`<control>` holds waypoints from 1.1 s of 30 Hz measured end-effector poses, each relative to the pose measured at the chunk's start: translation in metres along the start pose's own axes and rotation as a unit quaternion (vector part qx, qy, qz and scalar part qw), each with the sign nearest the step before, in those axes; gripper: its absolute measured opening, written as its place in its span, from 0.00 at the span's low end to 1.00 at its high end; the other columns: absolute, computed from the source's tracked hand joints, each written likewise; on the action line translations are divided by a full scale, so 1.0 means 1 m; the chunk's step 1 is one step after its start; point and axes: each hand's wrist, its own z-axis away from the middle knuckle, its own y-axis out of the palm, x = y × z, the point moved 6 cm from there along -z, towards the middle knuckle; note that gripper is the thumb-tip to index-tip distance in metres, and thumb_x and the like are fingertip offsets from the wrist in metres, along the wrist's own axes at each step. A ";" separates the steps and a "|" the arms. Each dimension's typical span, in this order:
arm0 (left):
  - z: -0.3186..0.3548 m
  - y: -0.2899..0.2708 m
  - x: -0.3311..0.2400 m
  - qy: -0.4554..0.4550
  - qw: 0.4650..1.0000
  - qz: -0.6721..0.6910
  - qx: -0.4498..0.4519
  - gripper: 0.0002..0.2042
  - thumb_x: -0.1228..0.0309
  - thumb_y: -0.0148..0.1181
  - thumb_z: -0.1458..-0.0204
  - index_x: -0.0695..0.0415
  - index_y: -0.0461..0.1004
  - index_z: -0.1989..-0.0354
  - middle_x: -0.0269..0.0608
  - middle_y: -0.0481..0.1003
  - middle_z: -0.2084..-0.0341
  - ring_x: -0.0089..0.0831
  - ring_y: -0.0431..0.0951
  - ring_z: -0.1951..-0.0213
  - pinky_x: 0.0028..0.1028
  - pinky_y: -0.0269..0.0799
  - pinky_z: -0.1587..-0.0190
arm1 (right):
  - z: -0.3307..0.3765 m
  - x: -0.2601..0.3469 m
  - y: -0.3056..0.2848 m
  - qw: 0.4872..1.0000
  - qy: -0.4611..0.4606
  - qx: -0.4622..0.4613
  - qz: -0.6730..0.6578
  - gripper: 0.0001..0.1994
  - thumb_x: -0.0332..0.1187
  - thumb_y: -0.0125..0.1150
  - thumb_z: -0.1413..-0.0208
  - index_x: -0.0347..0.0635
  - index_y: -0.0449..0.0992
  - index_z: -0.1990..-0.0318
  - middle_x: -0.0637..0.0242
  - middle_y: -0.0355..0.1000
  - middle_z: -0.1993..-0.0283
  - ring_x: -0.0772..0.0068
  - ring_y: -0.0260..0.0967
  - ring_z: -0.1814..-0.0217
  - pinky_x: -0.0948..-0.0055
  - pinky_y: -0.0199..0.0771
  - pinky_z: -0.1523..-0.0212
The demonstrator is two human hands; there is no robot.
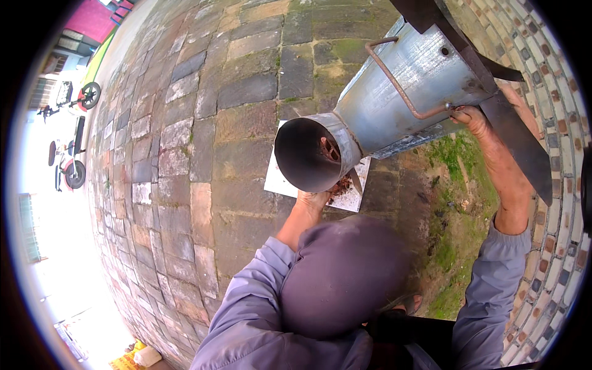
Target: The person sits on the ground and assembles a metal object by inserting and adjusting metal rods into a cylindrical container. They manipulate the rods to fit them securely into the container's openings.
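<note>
A large grey sheet-metal funnel (pixel 401 80) lies tilted over the paving, its round spout (pixel 348 139) pointing toward me and to the left. Inside the spout's dark mouth some reddish-brown matter shows. At the spout's lower rim is my left hand (pixel 313 198), its fingers hidden behind the metal. My right hand (pixel 472 118) is closed at the funnel's side, by the lower end of a rusty rod handle (pixel 398 83). Beneath the spout lies a white board (pixel 275 179) with reddish-brown scraps (pixel 339 188) on it. Dark metal plates (pixel 521 142) stick out from the funnel's wide end.
Stone paving (pixel 246 123) spreads out left and ahead. Mossy ground (pixel 456 203) lies between my arms, and a brick surface (pixel 555 185) curves along the right. A dark cap (pixel 345 271) covers the lower middle. Two-wheeled vehicles (pixel 74 154) stand far left.
</note>
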 end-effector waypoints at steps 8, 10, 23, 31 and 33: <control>-0.003 -0.013 0.005 0.067 0.996 0.031 -0.041 0.21 0.60 0.56 0.41 0.51 0.69 0.40 0.38 0.73 0.45 0.36 0.75 0.45 0.42 0.72 0.41 | -0.016 0.058 0.048 0.996 -0.065 0.055 0.022 0.16 0.26 0.75 0.56 0.32 0.77 0.60 0.65 0.75 0.66 0.74 0.75 0.66 0.75 0.73 0.67; -0.005 -0.012 0.011 0.040 0.990 0.099 -0.094 0.22 0.59 0.55 0.41 0.52 0.68 0.39 0.39 0.71 0.42 0.37 0.72 0.42 0.42 0.68 0.37 | -0.016 0.066 0.054 0.995 -0.078 0.050 0.044 0.17 0.25 0.76 0.59 0.35 0.77 0.60 0.65 0.73 0.67 0.74 0.73 0.69 0.75 0.72 0.70; -0.001 -0.023 0.007 0.027 0.983 0.128 -0.125 0.26 0.52 0.51 0.41 0.53 0.66 0.38 0.41 0.70 0.40 0.39 0.68 0.38 0.43 0.62 0.33 | 0.007 0.110 0.096 0.973 -0.164 0.097 0.133 0.18 0.30 0.76 0.63 0.43 0.76 0.63 0.60 0.63 0.71 0.57 0.67 0.73 0.63 0.65 0.74; 0.006 -0.027 0.001 0.037 0.984 0.125 -0.122 0.27 0.51 0.50 0.41 0.54 0.66 0.38 0.41 0.69 0.40 0.40 0.68 0.38 0.43 0.62 0.33 | 0.006 0.110 0.101 0.973 -0.146 0.105 0.144 0.16 0.30 0.75 0.60 0.41 0.75 0.63 0.59 0.62 0.71 0.55 0.64 0.72 0.63 0.61 0.73; 0.007 -0.028 0.000 0.033 0.984 0.122 -0.122 0.27 0.51 0.50 0.41 0.54 0.66 0.38 0.41 0.69 0.40 0.40 0.68 0.38 0.43 0.62 0.33 | 0.005 0.111 0.100 0.975 -0.142 0.104 0.139 0.16 0.30 0.75 0.59 0.42 0.75 0.63 0.59 0.62 0.71 0.55 0.64 0.72 0.63 0.61 0.73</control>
